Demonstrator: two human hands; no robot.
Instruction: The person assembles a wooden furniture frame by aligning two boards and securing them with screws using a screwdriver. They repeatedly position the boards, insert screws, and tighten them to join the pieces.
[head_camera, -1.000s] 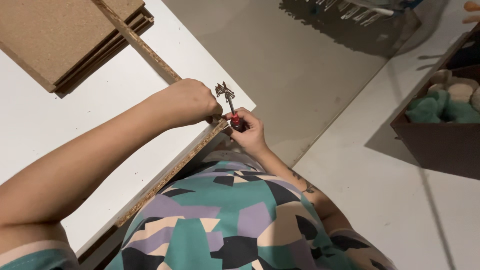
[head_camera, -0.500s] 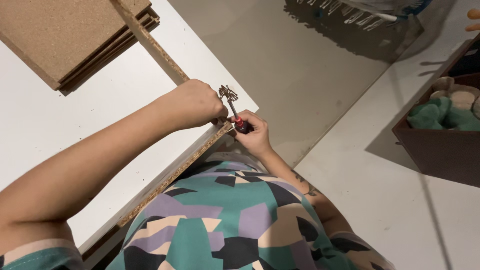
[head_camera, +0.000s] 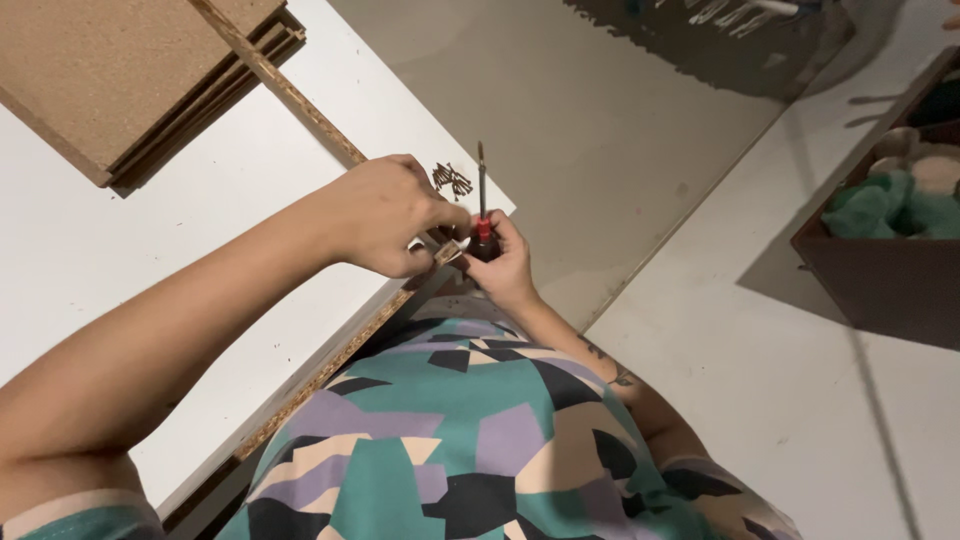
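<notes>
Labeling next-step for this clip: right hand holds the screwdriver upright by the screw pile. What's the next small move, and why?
Probably tilt the screwdriver down toward the white panel edge: its tip points up, clear of the work, while the left hand pinches something small there, beside loose screws. The right hand has its handle.

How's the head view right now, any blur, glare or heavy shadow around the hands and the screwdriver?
Head view: left hand, right hand and screwdriver sharp, evenly lit, no glare; small screws on the white panel readable; dark shadow on the floor at top; bin at right dim.
</notes>
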